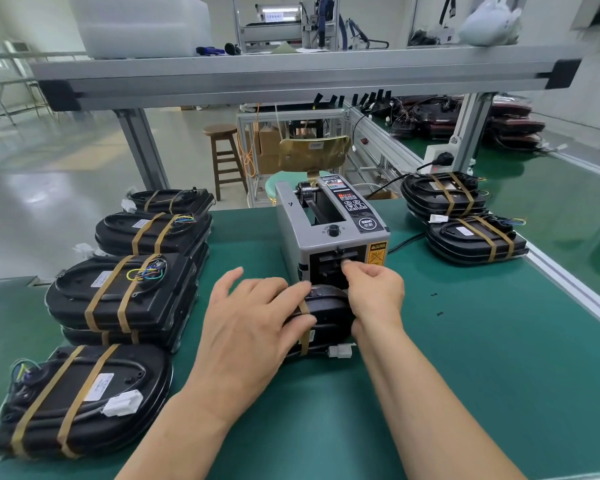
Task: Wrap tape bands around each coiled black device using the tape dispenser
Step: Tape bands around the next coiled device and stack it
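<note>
A black coiled device (329, 315) lies on the green mat right in front of the grey tape dispenser (329, 230). One brown tape band (305, 327) crosses its left part. My left hand (253, 323) lies flat over the device's left side, fingers straight, pressing on the band. My right hand (374, 289) reaches to the dispenser's outlet slot (340, 263), with thumb and forefinger pinched at the slot; the tape piece itself is hidden by the fingers. A white connector (340, 350) sticks out from the device's near edge.
Several banded black devices are stacked at the left (118, 296) and near left (80, 396); two more stacks sit at the right (475, 237). An aluminium frame beam (291, 74) runs overhead. A power cable (406, 242) leads from the dispenser to the right.
</note>
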Tool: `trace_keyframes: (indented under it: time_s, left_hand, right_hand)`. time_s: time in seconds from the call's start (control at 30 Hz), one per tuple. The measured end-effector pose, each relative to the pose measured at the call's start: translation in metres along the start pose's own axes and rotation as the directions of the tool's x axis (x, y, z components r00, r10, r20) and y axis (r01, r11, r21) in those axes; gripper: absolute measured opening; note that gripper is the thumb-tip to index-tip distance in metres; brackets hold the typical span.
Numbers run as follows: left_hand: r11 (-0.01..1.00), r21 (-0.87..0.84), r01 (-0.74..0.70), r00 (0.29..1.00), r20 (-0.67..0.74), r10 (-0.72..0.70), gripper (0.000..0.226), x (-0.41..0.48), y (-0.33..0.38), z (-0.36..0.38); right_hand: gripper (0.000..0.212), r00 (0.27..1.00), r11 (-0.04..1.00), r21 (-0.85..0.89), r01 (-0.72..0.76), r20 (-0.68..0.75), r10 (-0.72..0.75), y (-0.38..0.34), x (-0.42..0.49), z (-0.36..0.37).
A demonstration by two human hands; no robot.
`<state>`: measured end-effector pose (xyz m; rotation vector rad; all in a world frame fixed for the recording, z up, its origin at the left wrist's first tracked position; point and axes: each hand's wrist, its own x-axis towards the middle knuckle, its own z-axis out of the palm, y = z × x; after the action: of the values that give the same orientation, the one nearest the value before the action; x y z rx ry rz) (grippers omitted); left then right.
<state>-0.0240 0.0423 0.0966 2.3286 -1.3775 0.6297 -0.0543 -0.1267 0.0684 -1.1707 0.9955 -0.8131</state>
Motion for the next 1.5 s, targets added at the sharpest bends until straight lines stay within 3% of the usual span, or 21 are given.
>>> trace_keyframes:
  time_s: [0.17,0.27,0.43,0.63,0.8,1.0,1.5]
  left_hand:
    - [0.999,-0.032,-0.010,1.000,0.026,0.011,0.027,0.002,-0.002,-0.002]
    - [0.999,-0.046,0.014,1.000,0.006,-0.014,0.032,0.002,0.000,-0.001]
    - [0.998,-0.053,0.038,0.999,-0.011,-0.038,0.033,0.002,0.000,0.000]
    - [0.996,-0.064,0.061,0.997,-0.047,-0.064,0.041,0.000,0.001,0.002]
    - [0.997,-0.059,0.053,0.994,-0.088,-0.059,0.049,-0.002,0.001,0.005]
    - [0.994,-0.112,-0.004,0.993,-0.114,-0.008,0.038,-0.002,-0.002,0.005]
    - [0.997,-0.077,0.032,0.992,-0.123,-0.041,0.047,-0.002,0.000,0.005]
  right_hand:
    - [0.007,0.991,0.967,0.237,-0.091,0.118,0.064,-0.010,-0.022,-0.016]
    - [0.023,0.970,0.952,0.284,-0.111,0.239,0.042,-0.007,-0.045,-0.016]
    - [0.023,0.988,0.966,0.257,-0.004,0.148,-0.035,-0.002,-0.064,-0.010]
    - [0.032,0.987,0.979,0.197,0.047,0.139,-0.076,0.001,-0.069,-0.007]
    - [0.033,0.989,0.980,0.191,0.059,0.126,-0.084,0.004,-0.069,-0.006]
    - [0.028,0.991,0.980,0.187,0.064,0.107,-0.085,0.008,-0.068,-0.005]
    - [0.046,0.996,0.968,0.252,0.016,0.086,-0.039,-0.002,-0.073,-0.002]
